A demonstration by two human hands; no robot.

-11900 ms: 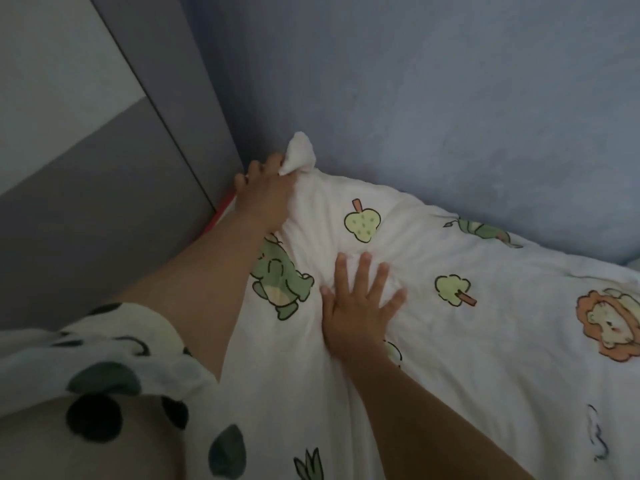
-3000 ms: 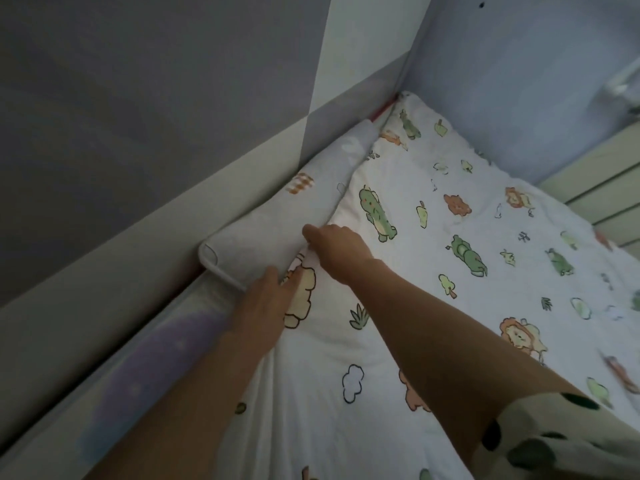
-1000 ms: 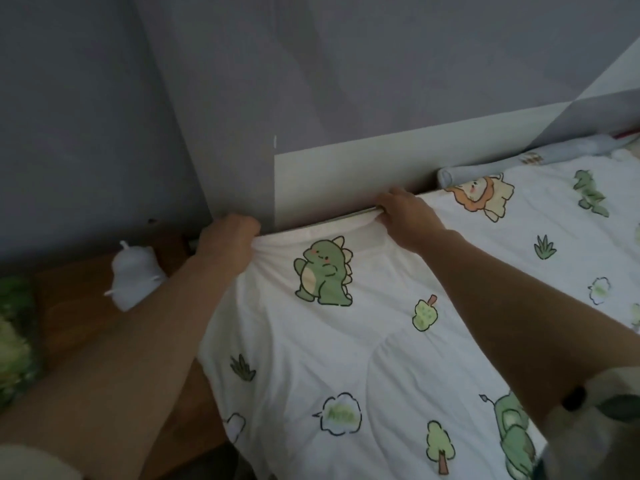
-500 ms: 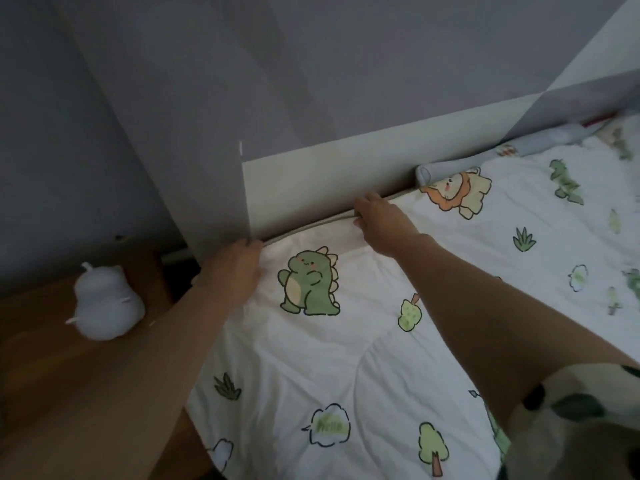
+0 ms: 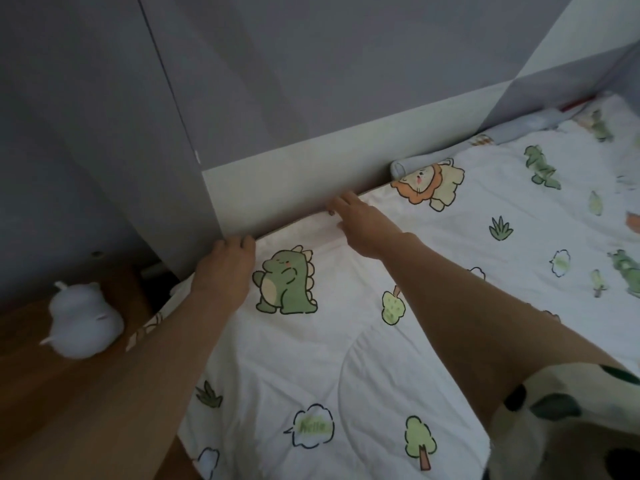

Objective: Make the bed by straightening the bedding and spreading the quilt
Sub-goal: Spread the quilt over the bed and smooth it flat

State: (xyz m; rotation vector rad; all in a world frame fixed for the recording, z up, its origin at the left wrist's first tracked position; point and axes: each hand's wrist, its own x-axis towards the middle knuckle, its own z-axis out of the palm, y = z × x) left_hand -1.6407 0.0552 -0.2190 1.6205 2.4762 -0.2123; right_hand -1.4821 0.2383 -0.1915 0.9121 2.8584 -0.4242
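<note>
Under both hands the white quilt [image 5: 346, 358] with animal pictures lies spread out flat, its top edge at the pale board [image 5: 277, 188], where the left hand [image 5: 225, 268] curls its fingers round the corner, the right hand [image 5: 360, 223] presses down with straight fingers, and a white toy [image 5: 83, 323] sits further left.
</note>
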